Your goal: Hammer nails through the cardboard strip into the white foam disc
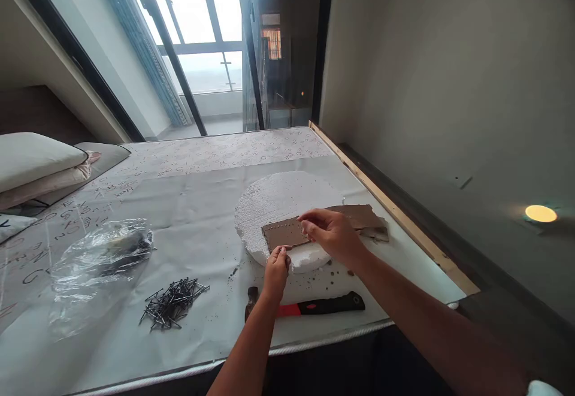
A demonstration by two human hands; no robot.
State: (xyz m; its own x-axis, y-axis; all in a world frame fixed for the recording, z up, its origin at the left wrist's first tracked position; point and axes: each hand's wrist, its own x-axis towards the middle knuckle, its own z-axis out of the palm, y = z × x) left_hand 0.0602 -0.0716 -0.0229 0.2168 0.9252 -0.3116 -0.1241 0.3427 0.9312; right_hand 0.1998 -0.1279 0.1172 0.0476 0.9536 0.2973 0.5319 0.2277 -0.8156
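Note:
A round white foam disc (256,204) lies on the covered bed, with a flat brown board (279,235), perhaps cardboard, across it. Small nail-like dots run in a row along the board's far edge. My left hand (277,270) is closed at the board's near edge, thumb and fingers pinching it. Above the board's middle, my right hand (330,233) makes a pinch; whatever is between its fingertips is too small to make out. Below the disc lies a hammer (332,305) with a black and red handle, partly hidden by my left forearm.
A pile of loose nails (173,303) lies to the left, beside a clear plastic bag (105,258) with dark contents. Small crumbs are scattered around the disc. A wooden rail (395,210) borders the right side. Folded bedding (40,159) sits at the far left.

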